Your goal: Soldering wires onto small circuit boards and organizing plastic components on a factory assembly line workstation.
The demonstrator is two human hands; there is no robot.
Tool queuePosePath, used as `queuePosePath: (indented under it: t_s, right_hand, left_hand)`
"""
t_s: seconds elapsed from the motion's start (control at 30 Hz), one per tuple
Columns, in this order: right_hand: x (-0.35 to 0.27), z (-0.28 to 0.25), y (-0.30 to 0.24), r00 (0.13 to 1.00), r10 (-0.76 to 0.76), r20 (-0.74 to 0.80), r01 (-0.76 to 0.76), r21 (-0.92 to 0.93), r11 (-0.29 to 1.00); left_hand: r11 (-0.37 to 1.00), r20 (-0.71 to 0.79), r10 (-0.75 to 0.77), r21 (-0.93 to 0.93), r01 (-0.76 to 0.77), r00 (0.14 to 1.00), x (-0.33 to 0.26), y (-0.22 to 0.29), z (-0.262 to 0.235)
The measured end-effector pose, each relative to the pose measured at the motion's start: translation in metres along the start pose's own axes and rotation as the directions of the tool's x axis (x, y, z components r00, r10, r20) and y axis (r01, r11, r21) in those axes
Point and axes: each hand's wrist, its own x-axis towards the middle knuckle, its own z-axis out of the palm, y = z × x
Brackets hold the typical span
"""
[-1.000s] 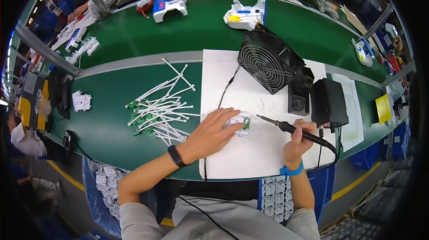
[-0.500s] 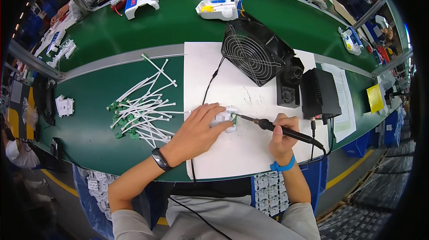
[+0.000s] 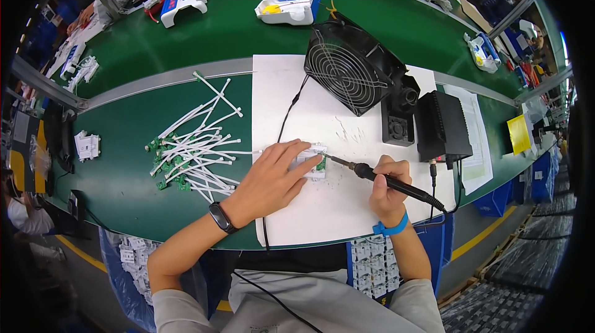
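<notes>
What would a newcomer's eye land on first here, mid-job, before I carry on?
Most likely the hands at the centre: the left hand presses a small green circuit board onto the white sheet, while the right hand holds a soldering iron with its tip at the board. Next, the black fan just behind, and the pile of white cable pieces to the left on the green mat.

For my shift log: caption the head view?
Left hand steadies a small board; right hand applies a soldering iron.

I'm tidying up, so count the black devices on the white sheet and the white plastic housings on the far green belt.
Black fan: 1
Black power box: 1
Soldering iron: 1
White plastic housings: 3
Total: 6
</notes>
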Motion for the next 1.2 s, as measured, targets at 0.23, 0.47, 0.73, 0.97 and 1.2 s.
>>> queuePosePath:
  t_s: [0.23,0.47,0.73,0.97,1.2]
  right_hand:
    - [-0.001,-0.0034,0.0038,1.0,-0.013,-0.007,0.013,-0.009,1.0]
    - [-0.0015,0.0024,0.0006,0.999,-0.019,-0.034,0.018,-0.033,0.999]
    - [-0.0012,0.0053,-0.0018,0.999,0.035,-0.036,-0.035,-0.016,0.999]
    - [-0.0014,0.0005,0.0036,0.995,-0.02,-0.093,0.021,0.007,1.0]
    - [0.001,-0.0039,0.0004,0.999,-0.047,-0.011,0.048,0.121,0.992]
  left_hand:
    - [1.0,0.016,0.009,0.013,-0.01,1.0,0.0037,0.0029,-0.0025]
    - [1.0,0.007,-0.019,0.002,0.019,1.0,0.0005,0.0005,-0.0011]
    - [1.0,0.01,-0.019,-0.005,0.019,1.0,0.0002,0.0,-0.0019]
    - [0.996,0.061,-0.054,-0.061,0.057,0.997,0.0014,-0.0016,-0.0012]
    - [0.987,0.081,-0.113,-0.102,0.121,0.99,0.0053,0.0017,-0.0063]
